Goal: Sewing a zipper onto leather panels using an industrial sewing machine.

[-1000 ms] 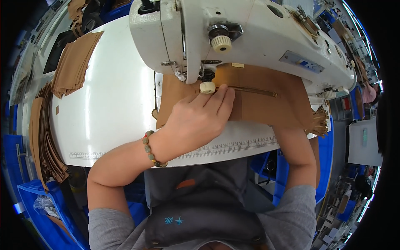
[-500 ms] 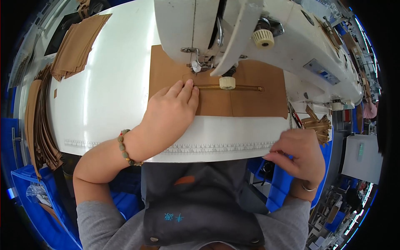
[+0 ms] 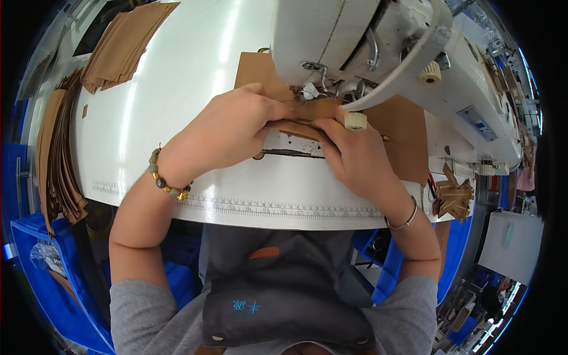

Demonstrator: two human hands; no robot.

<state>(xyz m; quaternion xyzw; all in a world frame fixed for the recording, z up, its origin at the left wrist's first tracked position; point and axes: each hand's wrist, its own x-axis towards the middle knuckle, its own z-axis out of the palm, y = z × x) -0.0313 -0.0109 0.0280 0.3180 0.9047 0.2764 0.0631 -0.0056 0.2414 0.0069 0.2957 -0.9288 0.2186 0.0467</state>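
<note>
My left hand (image 3: 225, 124) has its fingers curled onto a brown panel (image 3: 399, 136) under the white sewing machine (image 3: 313, 32), just in front of the presser foot. My right hand (image 3: 355, 160) grips the same panel from the right, thumb and fingers bent at a folded-back edge. The fold exposes part of the metal plate (image 3: 290, 144) in the machine bed. A brass zipper pull (image 3: 386, 138) shows beside my right fingers; the rest of the zipper is mostly hidden by my hands and the fold.
Stacked brown pieces (image 3: 124, 41) lie at the back left, and a long bundle (image 3: 62, 148) hangs over the left edge. Brown strips (image 3: 451, 195) are bunched at the right end of the white table (image 3: 142, 118). Blue bins (image 3: 41, 278) stand below on both sides.
My right hand has come up from the table's front edge onto the panel. Both hands now curl over it, and its near middle part is folded back, where before it lay flat.
</note>
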